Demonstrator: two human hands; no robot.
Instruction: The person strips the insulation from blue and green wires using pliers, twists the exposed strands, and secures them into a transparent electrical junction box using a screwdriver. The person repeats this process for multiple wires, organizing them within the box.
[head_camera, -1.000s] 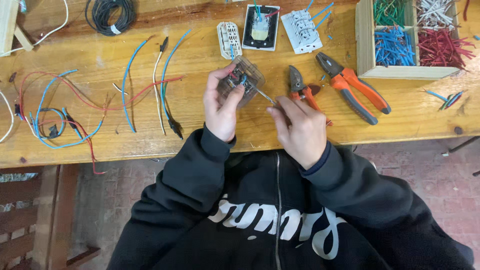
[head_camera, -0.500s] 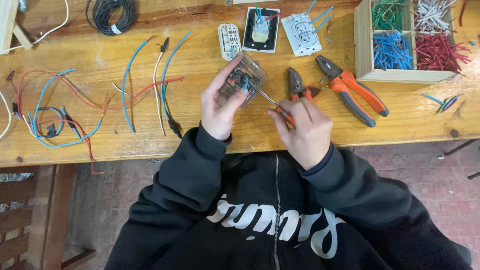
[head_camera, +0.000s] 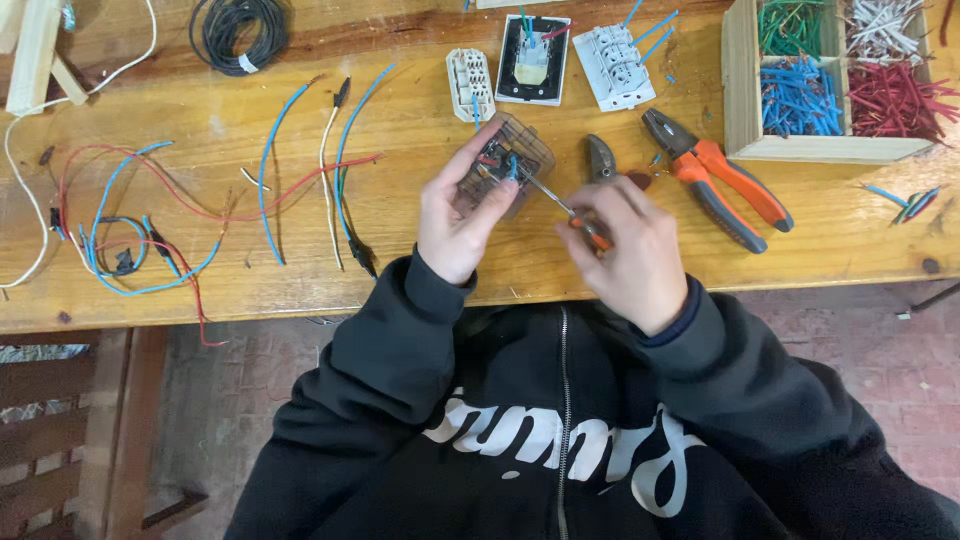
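Left hand (head_camera: 455, 225): gripped a small clear-brown switch module (head_camera: 505, 165), fingers wrapped round its left side, thumb on the near edge. Held tilted just above the workbench (head_camera: 400, 260).
Right hand (head_camera: 630, 250): closed round a screwdriver (head_camera: 560, 205), orange handle mostly hidden in the fist, thin metal shaft pointed up-left.
Tip contact: shaft end sat in the module's wiring face, beside a short blue wire stub. Could not tell whether it was seated in a screw.
Module location: between both hands, over the bench's near-centre, just below the white terminal block (head_camera: 470, 85).
Behind the hands: black-framed switch plate (head_camera: 533, 58) and white socket insert (head_camera: 620, 68), both with blue wires sticking out, lay side by side near the far edge.
Right of the hands: dark-handled cutters (head_camera: 600, 160) partly hidden by the right hand; orange-handled pliers (head_camera: 715, 180) just beside them, jaws pointing up-left.
Far right: wooden tray (head_camera: 740, 90) with compartments of green, white, blue and red wire offcuts.
Left side: loose blue, red and white wires (head_camera: 200, 210) spread across the bench; black cable coil (head_camera: 240, 30) at the top edge.
Clothing: dark hoodie sleeves to both wrists.
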